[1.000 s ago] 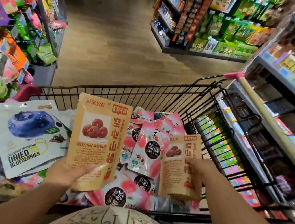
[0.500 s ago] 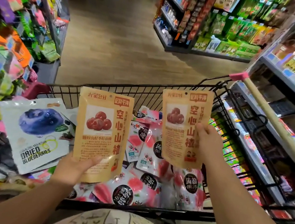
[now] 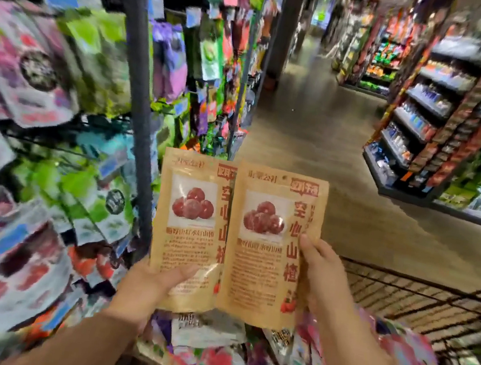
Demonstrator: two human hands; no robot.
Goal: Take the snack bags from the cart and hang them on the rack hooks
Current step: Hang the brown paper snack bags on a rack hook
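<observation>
Motion blur smears the rack [image 3: 137,106] beyond detail; the right bag [image 3: 267,248] overlaps the left bag's [image 3: 190,221] right edge.

Two tan kraft snack bags, each with a red fruit photo and red Chinese print, upright with fronts to camera. Left bag [image 3: 189,227] is held at its bottom by the left hand [image 3: 153,287]. Right bag [image 3: 270,248] sits at its 3 o'clock, overlapping its right edge, held at the side by the right hand [image 3: 322,274]. Cart [image 3: 422,288] wire rim at 4 o'clock, piled bags [image 3: 214,361] at 6. Rack [image 3: 136,90] at 9 o'clock, blurred.
</observation>
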